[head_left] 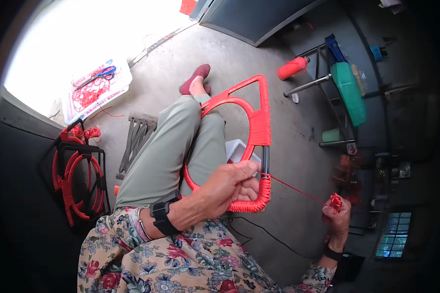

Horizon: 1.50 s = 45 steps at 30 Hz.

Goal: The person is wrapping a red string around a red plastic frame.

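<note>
A frame (260,128) with a round inner ring lies across my lap, mostly wound in red cord. A short dark stretch of its right bar shows bare. My left hand (232,183) is closed on the frame beside that bare stretch, thumb on top and fingers curled beneath. From there a strand of red cord (298,188) runs taut to the right. Its other end goes to a small red cord bundle (335,201), which my right hand (338,217) grips out to the side, well apart from the frame.
At the left a white tray (124,80) holds loose red cord and blue-handled scissors (102,73). More red-and-black frames (78,185) lean below it. A slatted stool (138,139) stands by my legs. A red bottle (292,68) and a metal rack (308,87) are at the right.
</note>
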Motion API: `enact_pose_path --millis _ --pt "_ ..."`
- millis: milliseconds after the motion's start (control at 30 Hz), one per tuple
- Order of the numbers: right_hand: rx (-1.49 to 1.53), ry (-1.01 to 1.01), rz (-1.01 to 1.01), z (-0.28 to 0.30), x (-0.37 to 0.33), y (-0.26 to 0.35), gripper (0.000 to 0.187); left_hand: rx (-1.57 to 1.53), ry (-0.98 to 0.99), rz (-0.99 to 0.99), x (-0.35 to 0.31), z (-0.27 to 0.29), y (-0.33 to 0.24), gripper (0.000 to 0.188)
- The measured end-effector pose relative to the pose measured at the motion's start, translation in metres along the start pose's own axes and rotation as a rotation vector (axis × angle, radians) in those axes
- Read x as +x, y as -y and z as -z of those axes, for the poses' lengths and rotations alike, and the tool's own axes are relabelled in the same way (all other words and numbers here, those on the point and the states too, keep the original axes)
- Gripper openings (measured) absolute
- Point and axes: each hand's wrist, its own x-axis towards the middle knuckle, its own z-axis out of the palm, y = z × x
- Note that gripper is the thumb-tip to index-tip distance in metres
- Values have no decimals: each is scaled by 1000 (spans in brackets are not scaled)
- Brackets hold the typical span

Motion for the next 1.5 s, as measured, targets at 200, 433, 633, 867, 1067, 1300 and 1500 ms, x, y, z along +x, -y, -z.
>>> enact_pose_path --millis 200,433,633,867,1067,1300,1500 --pt "414 -94 -69 -31 -12 -11 17 10 50 155 11 1 3 24" --pt "896 91 266 -33 -11 15 23 -47 207 233 5 -11 -15 24" --pt "817 61 350 -35 -30 29 25 -58 235 192 8 -2 -5 17" --pt "875 -33 212 -35 -29 2 29 5 198 118 3 -5 -6 16" --pt "867 45 89 -35 -34 -9 29 -24 124 184 3 -11 -7 24" --pt "338 -36 -181 -41 -4 -11 15 40 81 172 4 -14 -3 24" --pt "292 -54 -94 -100 56 24 23 31 98 169 11 -10 7 25"
